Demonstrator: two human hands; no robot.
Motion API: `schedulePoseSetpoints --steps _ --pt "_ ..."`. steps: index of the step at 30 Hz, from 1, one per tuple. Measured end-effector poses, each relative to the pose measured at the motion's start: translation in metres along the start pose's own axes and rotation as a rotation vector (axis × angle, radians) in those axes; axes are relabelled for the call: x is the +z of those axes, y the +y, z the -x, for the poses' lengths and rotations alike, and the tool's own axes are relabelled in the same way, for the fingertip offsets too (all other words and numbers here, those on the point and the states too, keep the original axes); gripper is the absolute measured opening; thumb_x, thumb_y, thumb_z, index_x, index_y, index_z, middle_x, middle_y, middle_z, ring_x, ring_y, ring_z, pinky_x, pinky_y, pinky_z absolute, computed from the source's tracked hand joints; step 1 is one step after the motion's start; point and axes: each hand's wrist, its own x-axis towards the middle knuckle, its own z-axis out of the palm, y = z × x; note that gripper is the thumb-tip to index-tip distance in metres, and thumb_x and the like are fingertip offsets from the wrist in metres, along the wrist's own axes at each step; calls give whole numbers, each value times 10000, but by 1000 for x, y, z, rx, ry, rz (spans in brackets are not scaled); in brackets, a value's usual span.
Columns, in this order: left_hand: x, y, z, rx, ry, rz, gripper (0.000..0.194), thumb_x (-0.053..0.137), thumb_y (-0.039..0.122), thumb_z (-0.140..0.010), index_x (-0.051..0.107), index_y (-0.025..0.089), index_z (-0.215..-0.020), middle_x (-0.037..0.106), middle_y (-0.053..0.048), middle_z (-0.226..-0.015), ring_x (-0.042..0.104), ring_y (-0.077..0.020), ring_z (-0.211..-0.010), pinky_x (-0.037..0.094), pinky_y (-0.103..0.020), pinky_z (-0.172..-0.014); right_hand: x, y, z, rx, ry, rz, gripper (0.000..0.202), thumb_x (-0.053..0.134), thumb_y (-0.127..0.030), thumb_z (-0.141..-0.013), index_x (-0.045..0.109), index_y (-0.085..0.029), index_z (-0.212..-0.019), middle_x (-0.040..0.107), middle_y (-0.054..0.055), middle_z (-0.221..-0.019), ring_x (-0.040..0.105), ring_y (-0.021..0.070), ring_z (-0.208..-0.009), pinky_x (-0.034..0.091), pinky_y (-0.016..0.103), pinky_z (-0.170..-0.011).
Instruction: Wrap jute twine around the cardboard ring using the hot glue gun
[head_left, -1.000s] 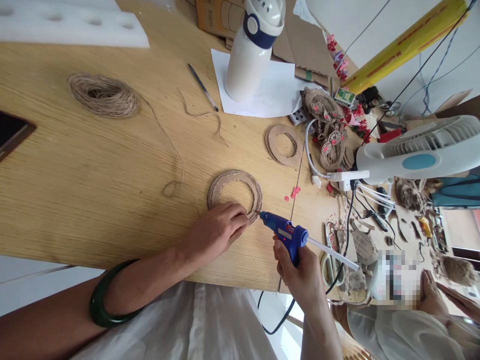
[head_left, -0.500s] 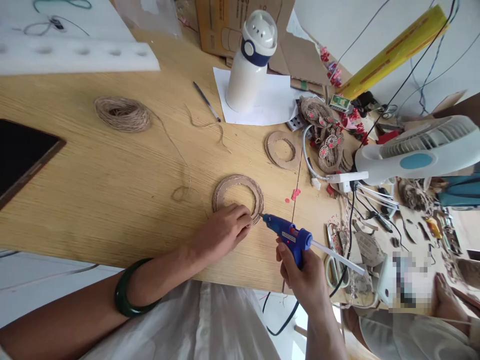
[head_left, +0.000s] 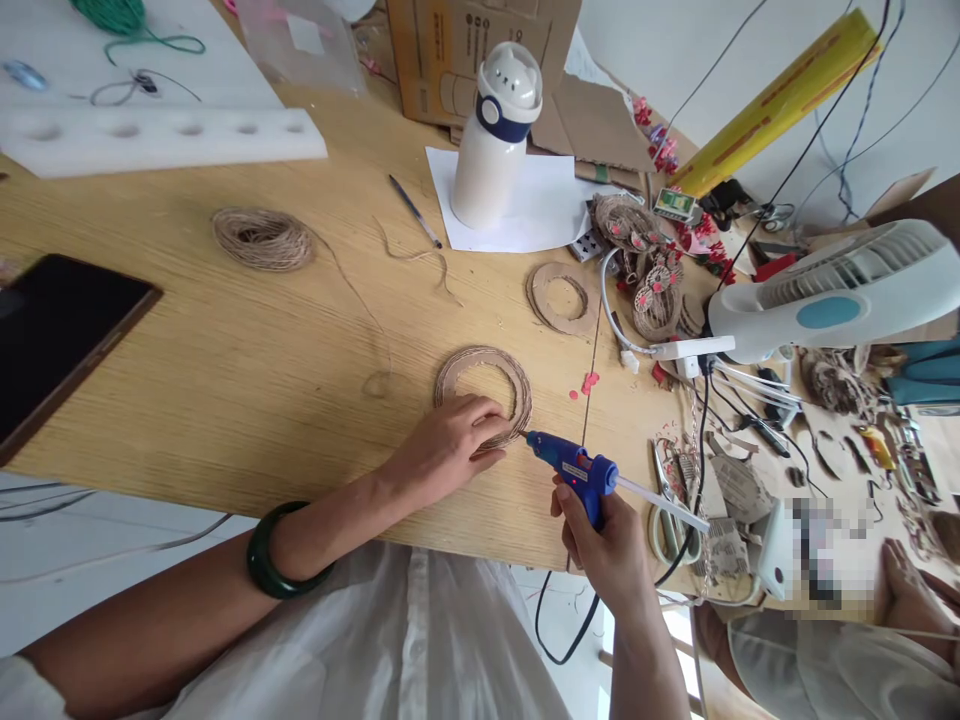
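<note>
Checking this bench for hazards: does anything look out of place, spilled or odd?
Yes. The right side of the table is cluttered: cables, scissors and cardboard scraps tangle beside the glue gun in the right hand. Red bits lie scattered near the ring under the left hand.

Blue glue gun with red spot, whitish glue stick at rear. Ring brown, twine-wrapped. Table light wood grain. Bangle dark green. Bottle white with navy band. Twine ball tan. Fan white, teal spot. Roll yellow. Phone black, brown edge.
</note>
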Motion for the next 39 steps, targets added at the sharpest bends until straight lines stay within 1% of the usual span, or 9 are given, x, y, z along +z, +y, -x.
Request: schedulePoseSetpoints --steps 3,7,15,19,22,24,27,33,39 --pt "4 -1 0 -3 -37 -16 122 701 182 -922 681 162 -1040 673 -56 -1090 645 -216 -1021 551 -359 -901 1 10 -3 -17 -22 33 466 613 -611 -904 631 -155 -811 475 -39 -492 337 82 -365 260 239 -363" --pt "8 -2 -1 -7 -19 -20 107 653 251 -968 673 146 -966 676 -62 -1049 648 -218 -999 552 -367 -896 1 14 -6 -34 -32 56 476 604 -619 -912 631 -153 -821 556 4 -587 368 75 -365 282 233 -342" --pt "8 0 2 -61 -45 15 38 633 160 -962 654 158 -993 667 -46 -1049 638 -209 -1009 548 -352 -894 0 8 -7 -22 -43 83 500 592 -631 -918 644 -143 -822 618 47 -679 429 85 -400 336 231 -343" --pt "9 0 2 -84 -46 29 287 657 105 -931 608 184 -1202 668 -45 -1132 636 -214 -1052 549 -354 -919 0 6 -6 -61 -60 109 481 569 -605 -940 645 -140 -844 605 40 -669 428 92 -410 338 231 -344" --pt "9 -1 2 -86 -53 11 474 676 82 -909 521 187 -1345 671 -53 -1169 641 -221 -1066 555 -353 -919 1 3 -4 -103 -65 154 439 580 -552 -950 675 -124 -965 588 22 -641 449 112 -430 353 234 -356" --pt "9 0 2 -92 -55 4 533 670 91 -917 468 193 -1399 671 -55 -1181 642 -221 -1072 554 -353 -922 2 1 -3 -116 -58 172 441 581 -541 -950 683 -116 -1007 597 26 -652 459 118 -438 356 239 -362" --pt "9 1 3 -100 -55 -8 548 652 109 -936 432 210 -1427 670 -52 -1184 644 -221 -1071 554 -355 -919 3 0 -3 -105 -30 189 449 569 -558 -946 680 -126 -895 582 21 -624 456 121 -437 357 249 -374" --pt "6 4 2 -95 -63 -35 510 649 109 -933 454 190 -1398 674 -63 -1147 652 -231 -1039 557 -361 -888 2 -1 -2 -127 12 230 409 642 -550 -901 706 -147 -884 483 -34 -451 413 137 -394 333 262 -368" --pt "8 5 2 -114 -70 -9 495 632 126 -949 454 197 -1405 671 -63 -1146 643 -236 -1069 556 -383 -926 2 -4 -1 -135 18 266 384 642 -536 -903 684 -167 -805 489 -29 -439 416 134 -381 325 259 -361"
